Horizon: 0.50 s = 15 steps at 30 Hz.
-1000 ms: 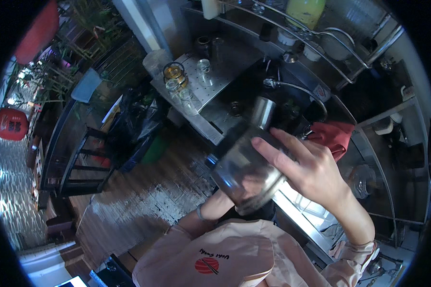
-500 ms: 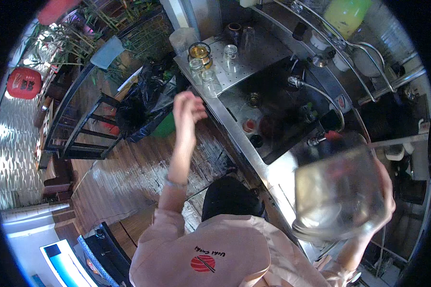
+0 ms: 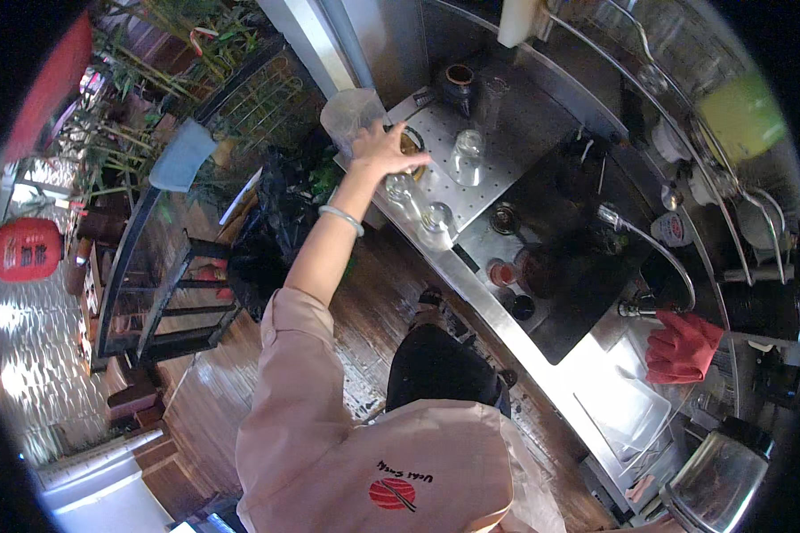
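At the far end of the counter (image 3: 498, 298), in the head view, the left hand (image 3: 384, 153) stretches over an amber glass pot (image 3: 412, 144), its fingers spread wide; whether they touch the pot is hidden. The pot stands on a perforated metal drainboard (image 3: 431, 133), just beside a translucent pitcher (image 3: 350, 115) and near two upright clear glasses (image 3: 436, 224). At the lower right edge, a clear container with a dark end (image 3: 720, 480) lies tilted; only a sliver of the right hand (image 3: 663, 526) shows there, so its grip cannot be told. A red cloth-like item (image 3: 682, 346) lies near the faucet (image 3: 662, 244).
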Each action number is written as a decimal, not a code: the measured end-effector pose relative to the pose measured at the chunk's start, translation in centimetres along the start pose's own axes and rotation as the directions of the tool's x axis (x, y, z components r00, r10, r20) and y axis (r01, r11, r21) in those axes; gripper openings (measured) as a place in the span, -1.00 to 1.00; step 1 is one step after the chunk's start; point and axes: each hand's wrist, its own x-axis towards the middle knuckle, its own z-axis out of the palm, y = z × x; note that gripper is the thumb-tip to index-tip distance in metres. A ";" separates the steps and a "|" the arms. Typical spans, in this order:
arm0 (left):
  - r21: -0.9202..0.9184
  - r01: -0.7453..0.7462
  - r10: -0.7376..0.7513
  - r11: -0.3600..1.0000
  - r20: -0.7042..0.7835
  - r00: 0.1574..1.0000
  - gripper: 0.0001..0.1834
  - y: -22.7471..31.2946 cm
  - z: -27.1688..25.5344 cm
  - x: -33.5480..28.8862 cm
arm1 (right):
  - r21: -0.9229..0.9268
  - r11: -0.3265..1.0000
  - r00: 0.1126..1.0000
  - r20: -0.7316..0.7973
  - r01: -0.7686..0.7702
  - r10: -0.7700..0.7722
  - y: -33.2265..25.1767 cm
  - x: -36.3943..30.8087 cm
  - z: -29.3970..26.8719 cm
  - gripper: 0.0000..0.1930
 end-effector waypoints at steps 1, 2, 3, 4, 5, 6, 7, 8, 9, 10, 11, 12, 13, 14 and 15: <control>0.001 0.002 -0.002 1.000 0.137 0.991 0.37 0.2 0.1 0.8 | -0.001 1.000 0.999 -0.034 -0.017 0.017 -0.1 -0.8 0.6 -0.47; 0.028 -0.025 0.020 0.999 0.166 0.986 0.37 0.4 0.4 1.4 | -0.002 0.999 0.998 -0.057 -0.034 0.034 -0.3 -1.6 1.2 -0.47; 0.073 -0.047 0.032 0.996 0.196 0.980 0.36 0.6 0.8 1.9 | -0.005 0.999 0.995 -0.085 -0.049 0.048 -0.5 -2.3 1.7 -0.47; 0.041 -0.055 0.046 0.998 0.190 0.981 0.31 0.5 1.0 2.3 | -0.012 0.998 0.993 -0.101 -0.059 0.058 -0.7 -2.9 2.1 -0.47; 0.009 -0.088 0.086 0.996 0.157 0.984 0.29 0.3 1.3 2.7 | -0.011 0.998 0.991 -0.120 -0.067 0.065 -0.9 -3.4 2.4 -0.47; -0.039 -0.124 0.129 0.991 0.140 0.982 0.27 -0.1 1.4 3.0 | -0.012 0.997 0.989 -0.129 -0.072 0.070 -1.1 -3.9 2.6 -0.47; -0.084 -0.157 0.166 0.984 0.121 0.979 0.25 -0.6 1.5 3.2 | -0.014 0.997 0.987 -0.141 -0.080 0.077 -1.2 -4.3 2.8 -0.47; -0.164 -0.116 0.140 0.980 0.142 0.980 0.28 -1.1 1.6 3.4 | -0.009 0.996 0.984 -0.154 -0.089 0.086 -1.4 -4.6 2.8 -0.47; -0.171 -0.131 0.160 0.977 0.174 0.972 0.32 -1.4 1.7 3.7 | -0.005 0.996 0.982 -0.163 -0.094 0.092 -1.5 -5.0 2.9 -0.47; -0.149 -0.136 0.163 0.979 0.182 0.970 0.36 -1.6 1.7 3.9 | -0.004 0.995 0.981 -0.165 -0.101 0.099 -1.6 -5.3 2.9 -0.47; -0.139 -0.138 0.166 0.981 0.219 0.961 0.40 -1.7 1.8 4.3 | 0.000 0.995 0.979 -0.177 -0.103 0.101 -1.6 -5.7 2.9 -0.47; -0.159 -0.126 0.168 0.979 0.284 0.944 0.40 -1.8 1.8 4.6 | 0.000 0.994 0.978 -0.183 -0.105 0.103 -1.7 -5.9 2.8 -0.47; -0.155 -0.131 0.172 0.979 0.286 0.943 0.41 -1.7 1.8 5.1 | 0.002 0.994 0.976 -0.191 -0.108 0.107 -1.7 -6.2 2.8 -0.47; -0.156 -0.144 0.185 0.977 0.296 0.937 0.42 -1.5 1.8 5.4 | 0.003 0.994 0.973 -0.205 -0.106 0.104 -1.8 -6.4 2.8 -0.46; -0.153 -0.150 0.191 0.977 0.307 0.932 0.43 -1.4 1.7 5.8 | 0.000 0.994 0.972 -0.212 -0.108 0.105 -1.8 -6.7 2.7 -0.46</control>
